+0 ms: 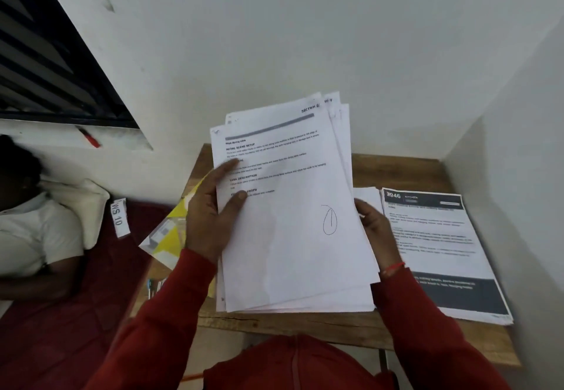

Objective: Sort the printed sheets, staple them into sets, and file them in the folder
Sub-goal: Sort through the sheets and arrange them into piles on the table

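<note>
The task looks to be in its early sorting stage. Both hands hold a loose, fanned stack of white printed sheets (293, 206) up above the brown wooden tabletop (274, 325). The sheets' edges are uneven and splayed, and the top page carries a handwritten circled mark. The left hand (210, 215) grips the stack's left edge, thumb and one finger laid over the front of the top page and the other fingers behind. The right hand (377, 231) holds the stack's right edge, its fingers curled round the paper from behind.

To the right of the held stack, a printed sheet with a dark header and a dark footer band (439, 252) lies flat on the tabletop, seemingly on top of other pages, which suggests one pile has been started. To the left of the held stack, partly hidden by the left hand, a yellow and white plastic folder (166, 234) lies at the tabletop's edge.

No stapler is in view and I cannot tell whether any sheets are stapled. Most of the sorting, all the stapling and the filing appear left to do.
</note>
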{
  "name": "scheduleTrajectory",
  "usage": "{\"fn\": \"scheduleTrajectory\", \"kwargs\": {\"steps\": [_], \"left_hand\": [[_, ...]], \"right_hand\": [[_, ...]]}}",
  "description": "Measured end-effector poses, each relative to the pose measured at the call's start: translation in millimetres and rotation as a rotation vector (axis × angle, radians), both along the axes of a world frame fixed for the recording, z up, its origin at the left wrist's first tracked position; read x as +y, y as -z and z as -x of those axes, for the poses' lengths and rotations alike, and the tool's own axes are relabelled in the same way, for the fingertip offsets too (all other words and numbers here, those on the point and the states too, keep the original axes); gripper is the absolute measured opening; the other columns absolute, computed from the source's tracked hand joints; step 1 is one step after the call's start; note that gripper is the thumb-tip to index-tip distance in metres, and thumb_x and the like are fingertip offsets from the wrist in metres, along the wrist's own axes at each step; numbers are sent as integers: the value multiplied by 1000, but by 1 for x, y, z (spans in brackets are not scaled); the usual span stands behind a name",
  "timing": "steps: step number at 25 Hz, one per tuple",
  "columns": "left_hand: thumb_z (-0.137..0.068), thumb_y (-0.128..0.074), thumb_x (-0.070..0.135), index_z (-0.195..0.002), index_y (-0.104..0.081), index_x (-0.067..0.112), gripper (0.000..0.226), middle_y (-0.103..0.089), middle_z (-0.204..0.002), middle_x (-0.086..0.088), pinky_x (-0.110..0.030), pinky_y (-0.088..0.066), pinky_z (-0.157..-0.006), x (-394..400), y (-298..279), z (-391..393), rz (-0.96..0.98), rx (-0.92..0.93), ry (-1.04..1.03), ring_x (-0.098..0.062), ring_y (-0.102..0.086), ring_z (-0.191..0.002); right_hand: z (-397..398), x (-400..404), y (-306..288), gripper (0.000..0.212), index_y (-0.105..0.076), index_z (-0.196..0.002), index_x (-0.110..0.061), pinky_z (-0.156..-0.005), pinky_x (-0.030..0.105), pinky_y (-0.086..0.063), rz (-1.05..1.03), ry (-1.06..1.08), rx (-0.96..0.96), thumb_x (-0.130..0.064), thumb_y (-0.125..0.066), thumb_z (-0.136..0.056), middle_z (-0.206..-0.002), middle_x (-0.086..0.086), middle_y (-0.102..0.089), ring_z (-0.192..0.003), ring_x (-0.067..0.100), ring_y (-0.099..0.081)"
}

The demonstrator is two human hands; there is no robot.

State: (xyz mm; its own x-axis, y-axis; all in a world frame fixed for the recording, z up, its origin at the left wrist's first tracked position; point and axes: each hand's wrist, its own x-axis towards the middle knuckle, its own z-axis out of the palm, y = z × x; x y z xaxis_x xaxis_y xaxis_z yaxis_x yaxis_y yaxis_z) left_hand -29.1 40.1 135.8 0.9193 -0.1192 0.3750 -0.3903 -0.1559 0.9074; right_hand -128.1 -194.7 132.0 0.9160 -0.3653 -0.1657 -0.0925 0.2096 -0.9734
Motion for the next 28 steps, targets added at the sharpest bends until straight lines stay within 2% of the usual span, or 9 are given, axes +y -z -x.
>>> {"fn": "scheduleTrajectory", "kwargs": {"steps": [2,4,7,10,12,17,20,24,28], "left_hand": [[-77,-79,23,-148,-32,27,86,-27,-154,15,-46,-41,-106,4,14,3,-131,-8,-152,-23,-41,-136],[-64,-88,40,-151,-18,30,112,-35,-152,10,-37,-47,-101,4,22,12,67,431,-33,-17,-52,-127],[-66,-85,38,-134,-54,11,79,-60,-133,-14,-40,-55,-91,5,39,26,408,929,315,-27,-65,-109],[-69,-84,22,-122,-63,8,58,-65,-124,-15,-35,-57,-82,9,45,21,398,687,97,-26,-67,-104],[-79,-75,12,-125,-58,8,49,-68,-121,-5,-30,-55,-86,15,36,15,293,387,-42,-20,-65,-109],[-87,-65,20,-129,-50,1,48,-64,-119,-1,-32,-50,-94,37,27,20,123,76,-142,-19,-59,-114],[-84,-66,50,-124,-54,2,64,-64,-114,-4,-41,-52,-91,47,38,29,35,79,-207,-17,-61,-110],[-70,-72,53,-123,-48,31,62,-56,-110,34,-5,-45,-79,52,31,39,5,93,-304,15,-54,-103],[-71,-72,53,-107,-58,47,39,-67,-102,20,-20,-54,-76,60,31,28,42,113,-337,-5,-65,-98]], "right_hand": [[3,0,9,35,-65,-106,-7,-60,21,-54,-24,-17,-3,18,-51,-86,-79,-5,-75,-69,8,-68],[4,1,11,35,-64,-106,-7,-62,18,-53,0,-49,-10,18,-51,-86,-80,-7,-75,-71,5,-68],[-2,2,5,23,-64,-97,-7,-59,13,-49,50,-47,67,11,-52,-90,-69,-13,-72,-70,2,-67],[-13,-4,-11,27,-70,-95,-14,-60,22,-49,-49,-135,106,-35,-53,-96,-81,-5,-75,-74,7,-69],[-23,-7,-16,46,-68,-109,-24,-63,27,-53,7,-238,68,-58,-69,-77,-100,2,-74,-84,15,-70],[-54,36,0,28,-63,-114,-13,-80,30,-55,239,-200,-123,-7,-68,-87,-106,3,-73,-97,17,-70],[-56,60,21,32,-59,-117,-16,-81,30,-54,209,-190,-115,-9,-67,-88,-108,3,-70,-101,18,-67],[-53,71,27,52,-47,-128,-29,-83,31,-56,236,-237,-150,-19,-73,-83,-118,-4,-63,-109,15,-63],[-54,79,1,59,-39,-125,-40,-91,34,-54,412,-195,-186,-35,-75,-79,-122,-11,-58,-116,14,-58]]}}
